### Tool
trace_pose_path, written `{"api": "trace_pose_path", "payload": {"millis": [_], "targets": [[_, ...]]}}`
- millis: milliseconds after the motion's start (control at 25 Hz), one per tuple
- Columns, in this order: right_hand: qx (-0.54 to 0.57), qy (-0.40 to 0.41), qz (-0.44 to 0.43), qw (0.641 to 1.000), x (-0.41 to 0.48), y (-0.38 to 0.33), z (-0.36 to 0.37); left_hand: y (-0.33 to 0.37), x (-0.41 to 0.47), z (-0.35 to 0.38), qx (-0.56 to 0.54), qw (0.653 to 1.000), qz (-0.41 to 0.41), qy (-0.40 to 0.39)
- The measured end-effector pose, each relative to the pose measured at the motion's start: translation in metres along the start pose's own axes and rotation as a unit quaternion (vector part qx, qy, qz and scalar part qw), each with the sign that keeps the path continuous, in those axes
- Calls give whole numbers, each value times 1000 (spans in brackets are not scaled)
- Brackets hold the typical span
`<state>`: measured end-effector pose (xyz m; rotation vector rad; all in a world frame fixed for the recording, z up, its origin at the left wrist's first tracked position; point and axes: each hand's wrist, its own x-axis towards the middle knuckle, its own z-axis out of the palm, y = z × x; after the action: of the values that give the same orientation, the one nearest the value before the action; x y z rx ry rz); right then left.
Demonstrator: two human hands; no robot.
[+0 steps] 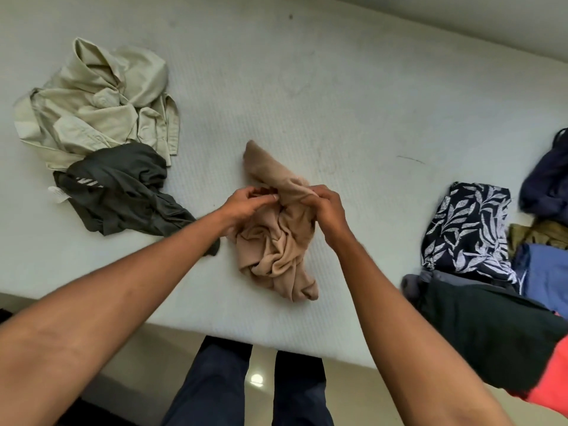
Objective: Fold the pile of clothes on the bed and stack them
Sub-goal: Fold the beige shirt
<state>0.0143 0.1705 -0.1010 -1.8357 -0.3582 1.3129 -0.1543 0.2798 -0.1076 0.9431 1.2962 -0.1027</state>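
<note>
A crumpled tan garment lies in the middle of the white bed, near its front edge. My left hand pinches a fold at the garment's upper left. My right hand grips the cloth right beside it, fingers curled into the fabric. At the left lie a rumpled beige shirt and a dark olive garment, both unfolded. At the right a pile holds a navy leaf-print piece, a black garment, a blue one and a dark navy one.
The bed's front edge runs across the lower frame, with a pale floor below it. My legs in dark trousers stand against that edge. A red-orange cloth shows at the right border. A wall rises behind the bed.
</note>
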Motion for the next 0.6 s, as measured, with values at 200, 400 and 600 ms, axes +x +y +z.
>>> {"api": "trace_pose_path", "payload": {"millis": [200, 400, 600], "targets": [[130, 76, 20, 988, -19, 1, -53, 34, -6, 37, -160, 987, -3, -33], [187, 298, 137, 926, -28, 26, -82, 65, -42, 74, -126, 976, 113, -134], [368, 136, 141, 909, -69, 47, -98, 20, -78, 134, 96, 938, 74, -324]]}}
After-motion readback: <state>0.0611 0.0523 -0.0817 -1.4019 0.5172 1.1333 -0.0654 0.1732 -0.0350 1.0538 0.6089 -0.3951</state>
